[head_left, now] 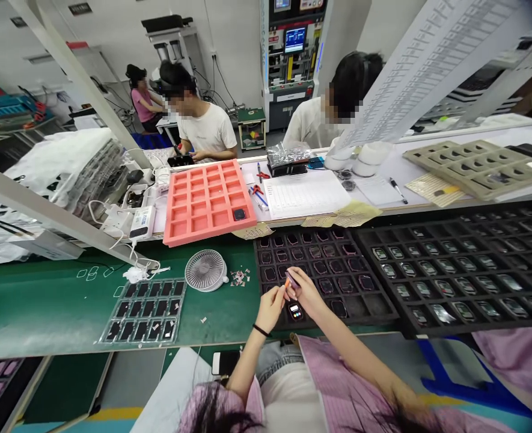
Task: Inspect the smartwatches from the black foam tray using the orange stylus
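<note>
Over the black foam tray (385, 307), my two hands meet fingertip to fingertip. My right hand (308, 293) is closed round a small dark smartwatch part (294, 278), mostly hidden by the fingers. A bit of orange (287, 282) shows at its edge, where the fingers of my left hand (271, 308) are pinched; what exactly they grip is too small to tell. Just below the hands, a smartwatch (295, 311) with a lit screen lies in the tray. Rows of dark watch frames (320, 266) fill many other pockets.
A second black tray (470, 328) of watch parts is on the right. At left are a small fan (206, 270), paper scraps (240, 277) and a clear tray (107, 334) of black pieces. A pink tray (193, 224) rests on the shelf. Co-workers (205, 129) sit beyond.
</note>
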Motion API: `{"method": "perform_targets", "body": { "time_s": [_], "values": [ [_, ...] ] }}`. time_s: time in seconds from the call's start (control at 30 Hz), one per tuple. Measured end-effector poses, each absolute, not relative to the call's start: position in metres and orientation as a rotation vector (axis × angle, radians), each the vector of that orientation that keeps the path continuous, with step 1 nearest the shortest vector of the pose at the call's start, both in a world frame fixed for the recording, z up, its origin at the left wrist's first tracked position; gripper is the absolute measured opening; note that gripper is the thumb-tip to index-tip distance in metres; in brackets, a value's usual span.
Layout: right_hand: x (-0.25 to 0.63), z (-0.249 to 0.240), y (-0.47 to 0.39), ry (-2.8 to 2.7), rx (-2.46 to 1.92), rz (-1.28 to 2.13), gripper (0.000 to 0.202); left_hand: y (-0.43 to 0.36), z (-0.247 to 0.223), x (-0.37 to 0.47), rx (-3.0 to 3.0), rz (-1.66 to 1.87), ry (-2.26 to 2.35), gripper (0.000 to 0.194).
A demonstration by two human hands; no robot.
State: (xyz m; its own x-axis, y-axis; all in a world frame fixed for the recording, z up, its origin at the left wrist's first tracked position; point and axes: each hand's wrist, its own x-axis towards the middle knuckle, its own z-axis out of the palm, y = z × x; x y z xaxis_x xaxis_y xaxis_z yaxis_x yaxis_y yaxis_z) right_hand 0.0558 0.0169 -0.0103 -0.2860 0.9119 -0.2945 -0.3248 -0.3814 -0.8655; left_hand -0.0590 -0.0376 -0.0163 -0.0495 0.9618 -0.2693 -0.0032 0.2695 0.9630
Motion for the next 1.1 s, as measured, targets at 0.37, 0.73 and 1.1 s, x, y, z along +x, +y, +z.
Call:
{"method": "perform_targets", "body": {
  "time_s": [0.37, 0.73, 1.1],
  "values": [
    [0.059, 0.013, 0.027, -0.664, -0.872, 1.89, 0.031, -0.019, 0.015, -0.058, 1.009, 1.008, 1.201, 0.059],
    [0.042, -0.017, 0.017, -0.444, -0.743, 2.109, 0.044, -0.02, 0.015, -0.058, 0.967, 1.039, 1.185, 0.06],
    [0.059, -0.022, 0.019, -0.344, -0.766, 2.117, 0.041, -0.024, 0.009, -0.06, 0.923, 0.992, 1.228, 0.058]
  ]
}}
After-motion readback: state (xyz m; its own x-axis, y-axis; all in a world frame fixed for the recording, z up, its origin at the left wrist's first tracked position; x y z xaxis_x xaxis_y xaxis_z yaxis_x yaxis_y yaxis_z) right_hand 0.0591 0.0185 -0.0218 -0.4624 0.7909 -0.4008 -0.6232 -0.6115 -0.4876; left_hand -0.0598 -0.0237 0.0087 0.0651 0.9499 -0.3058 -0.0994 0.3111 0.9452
